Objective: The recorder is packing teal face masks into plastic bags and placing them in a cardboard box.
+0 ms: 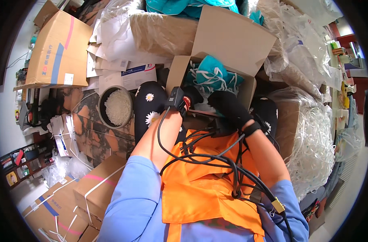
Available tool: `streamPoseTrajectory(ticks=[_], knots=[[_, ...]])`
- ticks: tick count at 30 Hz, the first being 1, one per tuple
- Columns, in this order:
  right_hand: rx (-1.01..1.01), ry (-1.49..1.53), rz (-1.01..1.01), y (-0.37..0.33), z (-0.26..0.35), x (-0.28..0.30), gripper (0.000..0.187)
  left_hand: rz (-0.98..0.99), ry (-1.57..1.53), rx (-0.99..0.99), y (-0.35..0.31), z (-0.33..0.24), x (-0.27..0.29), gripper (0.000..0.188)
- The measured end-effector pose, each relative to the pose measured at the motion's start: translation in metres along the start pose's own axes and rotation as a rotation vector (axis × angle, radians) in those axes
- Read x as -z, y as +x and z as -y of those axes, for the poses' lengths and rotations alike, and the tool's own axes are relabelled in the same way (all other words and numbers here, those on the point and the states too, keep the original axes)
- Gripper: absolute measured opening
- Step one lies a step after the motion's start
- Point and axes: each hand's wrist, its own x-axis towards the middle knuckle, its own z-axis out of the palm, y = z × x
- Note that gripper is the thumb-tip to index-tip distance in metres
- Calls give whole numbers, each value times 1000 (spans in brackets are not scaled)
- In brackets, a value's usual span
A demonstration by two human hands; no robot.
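Observation:
An open cardboard box [250,86] stands between my knees with its far flap raised. In it lie teal cloth pieces [211,70] with white straps, which look like face masks. My left hand [193,96], in a black glove, is at the box's near left corner, with a dark device strapped at the wrist. Black-gloved too, my right hand [229,108] reaches over the near right part of the box. Something whitish and crumpled [204,105] shows between the two hands. The dark gloves hide how the fingers of either hand are bent.
Left of my knee stands a round tub [102,105] of whitish bits. A tall carton [55,52] is behind it. Beyond my box, a plastic-lined carton [163,34] holds more teal cloth. White straps [313,141] fill a bag at right. Black cables [204,157] cross my orange apron.

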Motion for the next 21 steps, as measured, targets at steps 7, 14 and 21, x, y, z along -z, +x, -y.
streamPoseTrajectory(ticks=[7, 14, 21], knots=[[-108, -66, -62, 22, -7, -28, 57, 21, -7, 7, -8, -9, 4, 37], [-58, 42, -142, 24, -16, -30, 61, -71, -46, 20, 7, -7, -12, 37], [-397, 659, 86, 19, 13, 2, 60, -89, -291, 40, 14, 1, -17, 38]])
